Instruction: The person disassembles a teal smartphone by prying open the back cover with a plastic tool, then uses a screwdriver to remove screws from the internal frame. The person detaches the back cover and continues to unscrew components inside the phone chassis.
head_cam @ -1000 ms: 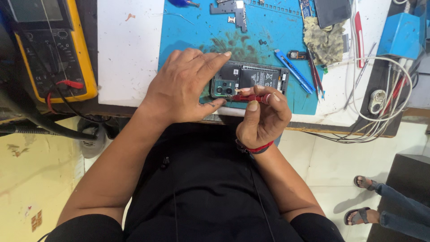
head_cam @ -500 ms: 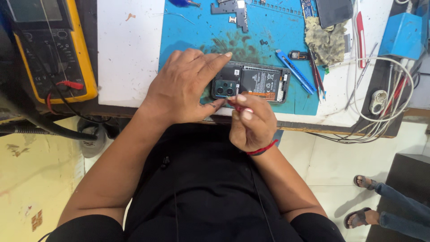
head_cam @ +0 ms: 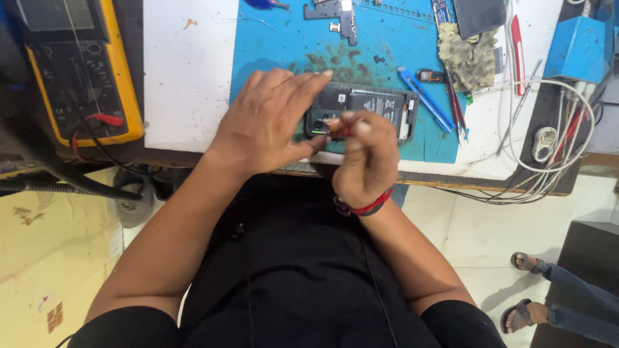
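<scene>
Both of our hands are working on the opened phone (head_cam: 367, 106): left hand (head_cam: 271, 122) lying flat, hiding its left end; right hand (head_cam: 364, 154) pinching a red-handled tool (head_cam: 340, 131), tip hidden.

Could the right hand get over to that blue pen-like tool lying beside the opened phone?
Probably yes. The blue tool lies bare on the blue mat, just right of the opened phone; nothing covers it, though the right hand is pinching a small red-handled tool.
</scene>
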